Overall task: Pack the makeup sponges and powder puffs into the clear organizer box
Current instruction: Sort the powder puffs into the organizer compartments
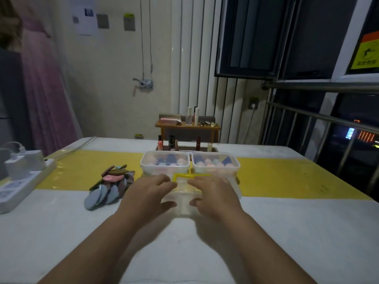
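Clear organizer box [183, 194] sits mid-frame, left hand [150, 194] and right hand [214, 194] curled round its ends, likely steadying it; powder puffs [109, 186] wait centre-left.

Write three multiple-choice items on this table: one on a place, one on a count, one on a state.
1. Where do the puffs lie?
A. left of the left hand
B. inside a tub
C. on the floor

2. How many tubs stand beyond the hands?
A. one
B. two
C. four

3. What are the left hand and the right hand doing?
A. both grip the box
B. both lie flat on bare table
C. one lifts a puff

Answers:
1 A: the pile sits on the table just outside the left hand.
2 B: a second tub stands right of the first.
3 A: fingers of both hands curl over the box.
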The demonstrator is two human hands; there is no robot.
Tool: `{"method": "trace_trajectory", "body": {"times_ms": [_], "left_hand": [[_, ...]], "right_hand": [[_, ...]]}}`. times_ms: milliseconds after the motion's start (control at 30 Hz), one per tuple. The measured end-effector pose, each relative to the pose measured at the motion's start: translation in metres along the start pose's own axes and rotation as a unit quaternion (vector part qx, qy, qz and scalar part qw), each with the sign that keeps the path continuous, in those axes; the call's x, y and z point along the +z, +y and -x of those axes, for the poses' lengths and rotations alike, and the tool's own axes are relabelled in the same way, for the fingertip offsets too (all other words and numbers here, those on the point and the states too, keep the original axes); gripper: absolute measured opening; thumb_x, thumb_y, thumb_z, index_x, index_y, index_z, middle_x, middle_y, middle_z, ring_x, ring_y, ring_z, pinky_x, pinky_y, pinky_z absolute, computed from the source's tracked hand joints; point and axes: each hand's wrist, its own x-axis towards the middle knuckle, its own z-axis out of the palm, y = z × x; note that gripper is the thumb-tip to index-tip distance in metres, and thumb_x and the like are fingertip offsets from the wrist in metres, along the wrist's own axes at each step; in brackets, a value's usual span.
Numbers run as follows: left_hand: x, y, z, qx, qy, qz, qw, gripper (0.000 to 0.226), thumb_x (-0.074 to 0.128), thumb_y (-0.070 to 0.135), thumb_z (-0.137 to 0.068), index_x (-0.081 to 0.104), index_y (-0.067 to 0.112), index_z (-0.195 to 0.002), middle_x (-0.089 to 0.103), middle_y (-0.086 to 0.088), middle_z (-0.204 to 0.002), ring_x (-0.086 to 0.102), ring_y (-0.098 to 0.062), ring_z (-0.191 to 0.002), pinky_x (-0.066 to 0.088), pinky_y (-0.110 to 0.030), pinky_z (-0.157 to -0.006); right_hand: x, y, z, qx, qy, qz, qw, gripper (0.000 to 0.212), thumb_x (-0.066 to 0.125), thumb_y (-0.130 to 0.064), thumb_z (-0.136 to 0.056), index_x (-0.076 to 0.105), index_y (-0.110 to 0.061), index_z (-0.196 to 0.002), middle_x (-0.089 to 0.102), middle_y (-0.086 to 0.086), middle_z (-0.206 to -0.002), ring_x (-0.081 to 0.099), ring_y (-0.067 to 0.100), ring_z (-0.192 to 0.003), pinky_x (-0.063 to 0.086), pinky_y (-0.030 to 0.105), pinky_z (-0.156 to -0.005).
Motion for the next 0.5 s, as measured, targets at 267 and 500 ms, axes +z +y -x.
{"method": "trace_trajectory", "body": {"times_ms": [267, 500], "left_hand": [[0.005, -0.006, 0.006, 0.007, 0.048, -0.007, 0.999, 0.047, 0.091, 0.039, -0.06, 0.079, 0.02, -0.101, 0.076, 0.002, -0.097, 0.071, -0.02, -0.078, 0.054, -0.028, -0.065], [0.004, -0.007, 0.006, 0.017, 0.037, -0.004, 0.999, 0.045, 0.089, 0.039, -0.063, 0.079, 0.017, -0.101, 0.076, 0.0, -0.097, 0.072, -0.02, -0.078, 0.055, -0.029, -0.065]], "right_hand": [[0.025, 0.039, 0.016, -0.104, 0.115, 0.032, 0.987, 0.079, 0.095, -0.025, -0.044, 0.068, -0.023, -0.118, 0.065, 0.005, -0.113, 0.064, 0.031, -0.098, 0.056, 0.042, -0.076], [0.033, 0.057, 0.025, -0.152, 0.205, -0.007, 0.967, 0.059, 0.095, -0.008, -0.052, 0.074, -0.005, -0.107, 0.074, 0.009, -0.102, 0.071, 0.03, -0.09, 0.059, 0.036, -0.072]]}}
